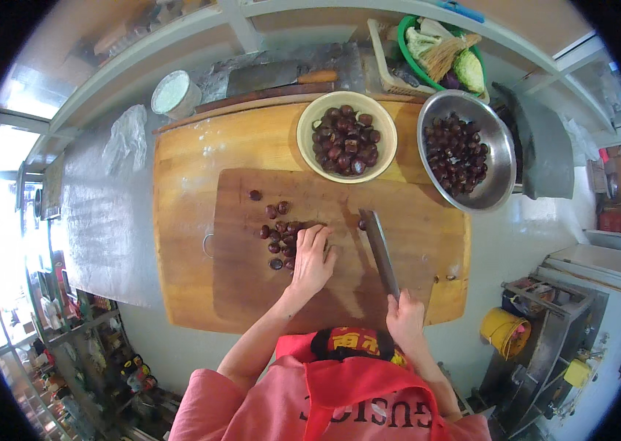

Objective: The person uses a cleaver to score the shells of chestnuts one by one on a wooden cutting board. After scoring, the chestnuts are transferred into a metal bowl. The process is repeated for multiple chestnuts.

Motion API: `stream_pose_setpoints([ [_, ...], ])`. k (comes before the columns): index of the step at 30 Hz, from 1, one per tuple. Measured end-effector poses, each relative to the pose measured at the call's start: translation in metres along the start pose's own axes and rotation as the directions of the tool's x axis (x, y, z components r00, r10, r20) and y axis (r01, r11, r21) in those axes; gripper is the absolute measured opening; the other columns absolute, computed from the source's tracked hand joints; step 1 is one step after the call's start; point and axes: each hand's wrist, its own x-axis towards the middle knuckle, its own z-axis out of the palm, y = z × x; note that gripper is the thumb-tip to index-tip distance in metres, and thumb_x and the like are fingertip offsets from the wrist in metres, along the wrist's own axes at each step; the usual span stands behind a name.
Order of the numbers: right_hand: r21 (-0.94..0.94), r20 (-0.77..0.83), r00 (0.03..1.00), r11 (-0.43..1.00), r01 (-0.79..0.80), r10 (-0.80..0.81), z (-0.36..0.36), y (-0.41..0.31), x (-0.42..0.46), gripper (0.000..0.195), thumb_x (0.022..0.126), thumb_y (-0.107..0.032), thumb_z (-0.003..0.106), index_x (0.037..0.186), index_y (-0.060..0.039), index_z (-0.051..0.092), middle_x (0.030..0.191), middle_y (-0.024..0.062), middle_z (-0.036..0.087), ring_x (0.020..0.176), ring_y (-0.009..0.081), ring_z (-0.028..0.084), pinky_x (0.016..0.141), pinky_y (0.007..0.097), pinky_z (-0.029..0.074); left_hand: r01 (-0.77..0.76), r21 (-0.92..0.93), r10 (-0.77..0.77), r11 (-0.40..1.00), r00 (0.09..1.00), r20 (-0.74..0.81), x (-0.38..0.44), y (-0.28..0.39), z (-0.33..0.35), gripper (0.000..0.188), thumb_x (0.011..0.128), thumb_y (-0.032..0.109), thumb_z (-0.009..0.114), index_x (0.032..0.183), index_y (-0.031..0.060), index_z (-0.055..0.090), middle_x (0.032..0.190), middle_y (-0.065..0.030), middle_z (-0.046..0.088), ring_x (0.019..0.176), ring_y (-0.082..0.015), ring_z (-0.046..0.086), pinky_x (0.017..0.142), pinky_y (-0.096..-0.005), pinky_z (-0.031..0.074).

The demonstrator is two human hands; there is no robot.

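Chestnuts (274, 235) lie in a loose cluster on the left part of a wooden cutting board (255, 297). My left hand (313, 259) rests over the right edge of that cluster, fingers bent; whether it grips a chestnut is hidden. My right hand (405, 314) is closed around the handle of a cleaver (381, 251), its blade pointing away from me. One chestnut (362, 225) sits against the blade's left side near the far end. Beyond the board, a cream bowl (347, 175) holds many chestnuts, and a steel basin (500, 182) to its right holds more dark chestnuts.
A larger wooden board (184, 220) lies under the cutting board. Behind it are a second cleaver (266, 77) with a wooden handle, a white tub (176, 95) and a green basket (405, 41) of vegetables. A plastic bag (127, 138) lies at left; small pieces (450, 277) lie at right.
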Motion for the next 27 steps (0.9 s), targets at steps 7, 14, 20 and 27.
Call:
stream_pose_setpoints([
  [7, 0.520, 0.109, 0.972, 0.821, -0.236, 0.210, -0.015, -0.012, -0.003, 0.011, 0.088, -0.008, 0.066, 0.088, 0.0008, 0.060, 0.058, 0.0108, 0.056, 0.047, 0.0229, 0.056, 0.045, 0.0347, 0.043, 0.484, -0.775, -0.373, 0.406, 0.862, 0.343, 0.035, 0.025, 0.014, 0.041, 0.098, 0.015, 0.059, 0.133, -0.0057, 0.050, 0.118, -0.0089, 0.062, 0.097, -0.0133, 0.057, 0.085, -0.0315, 0.047],
  [14, 0.727, 0.262, 0.905, 0.548, -0.414, 0.336, -0.037, -0.030, 0.004, 0.008, 0.089, -0.007, 0.066, 0.087, -0.0007, 0.063, 0.058, 0.0016, 0.058, 0.049, 0.0096, 0.055, 0.046, 0.0268, 0.044, 0.338, -0.825, -0.269, 0.454, 0.934, 0.235, 0.062, 0.061, 0.012, 0.034, 0.100, 0.019, 0.057, 0.122, -0.0073, 0.060, 0.092, 0.0006, 0.063, 0.082, -0.0067, 0.053, 0.075, -0.0230, 0.045],
  [20, 0.720, 0.140, 0.866, 0.551, -0.422, 0.480, -0.066, -0.023, -0.005, 0.007, 0.090, -0.007, 0.065, 0.087, -0.0017, 0.062, 0.061, 0.0013, 0.058, 0.048, 0.0098, 0.054, 0.045, 0.0269, 0.043, 0.176, -0.438, -0.161, 0.882, 0.984, 0.072, 0.121, 0.012, -0.018, 0.025, 0.096, 0.010, 0.055, 0.119, 0.0036, 0.063, 0.083, -0.0018, 0.060, 0.072, -0.0102, 0.056, 0.069, -0.0236, 0.047],
  [27, 0.493, 0.300, 0.801, 0.635, -0.595, 0.518, -0.042, 0.019, -0.009, 0.011, 0.090, -0.010, 0.065, 0.089, 0.0006, 0.062, 0.060, 0.0060, 0.059, 0.052, 0.0151, 0.059, 0.046, 0.0322, 0.044, -0.321, 0.177, 0.307, 0.930, 0.946, 0.100, 0.170, 0.000, -0.022, 0.029, 0.085, 0.009, 0.065, 0.114, 0.0081, 0.064, 0.114, -0.0133, 0.058, 0.111, -0.0330, 0.051, 0.090, -0.0457, 0.047],
])
